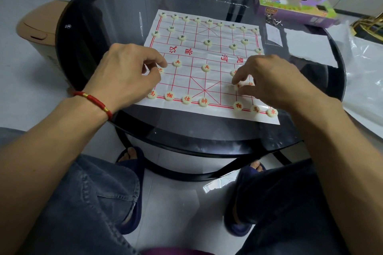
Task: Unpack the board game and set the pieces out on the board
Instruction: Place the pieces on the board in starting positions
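My left hand (pixel 126 72) rests on the board's edge at about 9 o'clock, fingers curled in, and the thumb and forefinger seem to pinch or nudge a cannon piece (pixel 160 70); I cannot tell if the piece is lifted or only touched. My right hand (pixel 267 80) is at about 4 o'clock of the board, the forefinger pointing down beside a red piece (pixel 238 86), and the other fingers cover what looks like one more piece; if it really grips something, I cannot say. Going outward, the paper board (pixel 219 80) lies flat on the round glass table (pixel 99 26). The near row holds horse, elephant, advisor and general (pixel 203 101), then a gap at about 5 o'clock where I think the second advisor must go, then elephant, horse and chariot (pixel 272 112). The left chariot corner is hidden by my wrist. Two red soldiers, one of them in the centre file (pixel 206 67), are clear, and a third shows partly by my right fingers; the others I cannot see. The far side, at 12 o'clock, looks complete with the green pieces (pixel 207 42) in their rows. The purple game box (pixel 290 3) stands at about 1 o'clock, well apart from the board, with a plastic bag (pixel 364 80) at 3 o'clock. So I judge the unpacking is done and the setting is almost done: only a few red pieces on my side remain to be placed or straightened.
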The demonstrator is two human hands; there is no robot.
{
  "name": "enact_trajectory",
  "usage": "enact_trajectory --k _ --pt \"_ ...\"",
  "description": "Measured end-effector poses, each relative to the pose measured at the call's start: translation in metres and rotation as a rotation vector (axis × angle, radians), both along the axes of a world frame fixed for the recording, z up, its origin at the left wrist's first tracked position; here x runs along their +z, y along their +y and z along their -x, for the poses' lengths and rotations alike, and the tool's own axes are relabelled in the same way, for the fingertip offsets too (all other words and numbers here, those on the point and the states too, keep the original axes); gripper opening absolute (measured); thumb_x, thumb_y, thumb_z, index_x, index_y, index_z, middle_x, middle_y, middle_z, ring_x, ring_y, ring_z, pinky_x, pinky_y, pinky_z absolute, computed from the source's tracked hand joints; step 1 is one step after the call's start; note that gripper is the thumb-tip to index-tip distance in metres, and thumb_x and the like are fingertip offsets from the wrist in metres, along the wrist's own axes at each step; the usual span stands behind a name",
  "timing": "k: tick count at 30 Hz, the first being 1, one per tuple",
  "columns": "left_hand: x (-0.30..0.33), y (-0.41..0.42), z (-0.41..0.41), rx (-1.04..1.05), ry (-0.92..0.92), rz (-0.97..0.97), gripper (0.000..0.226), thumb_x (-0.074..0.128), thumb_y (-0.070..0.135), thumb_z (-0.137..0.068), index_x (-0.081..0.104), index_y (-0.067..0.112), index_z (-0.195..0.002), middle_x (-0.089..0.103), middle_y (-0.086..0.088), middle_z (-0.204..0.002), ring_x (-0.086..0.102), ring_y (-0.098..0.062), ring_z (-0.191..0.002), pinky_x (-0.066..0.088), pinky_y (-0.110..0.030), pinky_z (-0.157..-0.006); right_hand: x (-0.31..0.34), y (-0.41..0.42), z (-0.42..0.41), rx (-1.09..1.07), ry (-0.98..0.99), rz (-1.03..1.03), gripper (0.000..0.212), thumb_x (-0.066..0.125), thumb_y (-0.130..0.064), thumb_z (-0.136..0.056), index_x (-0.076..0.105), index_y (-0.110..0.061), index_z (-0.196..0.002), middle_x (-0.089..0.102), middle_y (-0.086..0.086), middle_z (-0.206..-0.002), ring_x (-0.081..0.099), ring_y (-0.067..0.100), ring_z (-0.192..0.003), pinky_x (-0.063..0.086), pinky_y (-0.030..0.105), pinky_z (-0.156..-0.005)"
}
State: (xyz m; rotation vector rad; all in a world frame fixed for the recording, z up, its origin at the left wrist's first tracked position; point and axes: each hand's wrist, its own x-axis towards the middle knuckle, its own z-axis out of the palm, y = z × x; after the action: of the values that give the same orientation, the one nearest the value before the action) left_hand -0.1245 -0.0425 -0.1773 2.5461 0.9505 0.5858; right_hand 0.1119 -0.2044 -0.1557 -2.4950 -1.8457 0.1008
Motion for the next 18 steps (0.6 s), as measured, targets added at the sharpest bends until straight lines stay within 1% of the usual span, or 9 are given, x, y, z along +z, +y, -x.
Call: enact_trajectory --k 2,4,7,9,11,13,15,16,18 --pt "0.0 -0.001 0.0 -0.015 -0.005 -0.012 0.023 0.063 0.018 -0.094 0.074 0.021 -0.114 0.072 -0.004 -0.112 0.064 -0.019 -0.088 0.055 -0.033 -0.079 0.002 -0.001 0.006 0.024 0.033 -0.041 0.028 0.076 -0.026 -0.09 0.074 -0.028 -0.118 0.071 -0.004 -0.118 0.058 0.008 -0.085 0.055 0.03 -0.076" --pt "-0.001 -0.002 0.0 -0.031 -0.005 -0.014 0.023 0.063 0.019 -0.094 0.074 0.02 -0.114 0.073 -0.003 -0.112 0.065 -0.018 -0.087 0.051 -0.026 -0.076 0.003 -0.002 0.017 0.075 0.089 -0.058 0.027 0.074 -0.028 -0.092 0.073 -0.025 -0.119 0.073 -0.006 -0.113 0.056 0.005 -0.08 0.051 0.026 -0.073" --pt "-0.001 -0.003 -0.001 -0.033 -0.004 -0.012 0.023 0.063 0.019 -0.095 0.074 0.02 -0.115 0.072 -0.003 -0.114 0.066 -0.018 -0.086 0.048 -0.024 -0.073 0.004 -0.005 0.033 0.145 0.093 -0.005 0.025 0.068 -0.035 -0.094 0.07 -0.029 -0.118 0.072 -0.011 -0.105 0.059 0.01 -0.081 0.055 0.033 -0.072" --pt "-0.001 -0.003 -0.002 -0.033 -0.004 -0.018 0.023 0.062 0.019 -0.095 0.074 0.02 -0.115 0.072 -0.003 -0.114 0.065 -0.018 -0.086 0.049 -0.024 -0.074 0.002 -0.004 0.038 0.157 0.048 0.032 0.024 0.065 -0.042 -0.094 0.069 -0.03 -0.115 0.071 -0.009 -0.103 0.062 0.016 -0.087 0.058 0.04 -0.076" --pt "-0.001 -0.002 -0.002 -0.038 -0.005 -0.022 0.023 0.062 0.019 -0.095 0.074 0.02 -0.115 0.072 -0.003 -0.113 0.064 -0.017 -0.085 0.049 -0.024 -0.075 0.001 -0.003 0.039 0.147 0.005 0.04 0.026 0.063 -0.048 -0.094 0.069 -0.028 -0.109 0.07 -0.005 -0.101 0.063 0.02 -0.089 0.059 0.043 -0.076" --pt "-0.002 -0.001 -0.002 -0.04 -0.003 -0.02 0.023 0.062 0.019 -0.095 0.074 0.021 -0.115 0.072 -0.003 -0.113 0.065 -0.018 -0.086 0.051 -0.025 -0.076 0.0 -0.002 0.039 0.135 -0.012 0.053 0.029 0.062 -0.053 -0.093 0.069 -0.028 -0.106 0.069 -0.005 -0.1 0.063 0.021 -0.088 0.058 0.043 -0.075" --pt "-0.001 -0.001 -0.002 -0.037 -0.001 -0.015 0.024 0.062 0.019 -0.095 0.074 0.021 -0.115 0.072 -0.003 -0.113 0.066 -0.019 -0.087 0.053 -0.029 -0.077 0.002 -0.002 0.038 0.141 0.0 0.072 0.034 0.062 -0.056 -0.091 0.07 -0.028 -0.109 0.069 -0.006 -0.101 0.063 0.019 -0.089 0.058 0.042 -0.075" --pt "-0.001 -0.002 -0.002 -0.035 -0.001 -0.013 0.024 0.062 0.019 -0.094 0.074 0.021 -0.115 0.072 -0.003 -0.114 0.066 -0.019 -0.088 0.053 -0.03 -0.078 0.005 -0.004 0.035 0.147 0.012 0.069 0.036 0.063 -0.057 -0.09 0.07 -0.029 -0.112 0.069 -0.008 -0.103 0.063 0.018 -0.089 0.059 0.042 -0.076" --pt "-0.001 -0.002 -0.002 -0.031 -0.006 -0.015 0.024 0.062 0.019 -0.094 0.074 0.021 -0.115 0.072 -0.003 -0.113 0.065 -0.018 -0.088 0.052 -0.028 -0.077 0.011 -0.006 0.028 0.152 0.038 0.059 0.034 0.068 -0.05 -0.089 0.068 -0.032 -0.118 0.068 -0.011 -0.106 0.061 0.013 -0.089 0.058 0.04 -0.077"
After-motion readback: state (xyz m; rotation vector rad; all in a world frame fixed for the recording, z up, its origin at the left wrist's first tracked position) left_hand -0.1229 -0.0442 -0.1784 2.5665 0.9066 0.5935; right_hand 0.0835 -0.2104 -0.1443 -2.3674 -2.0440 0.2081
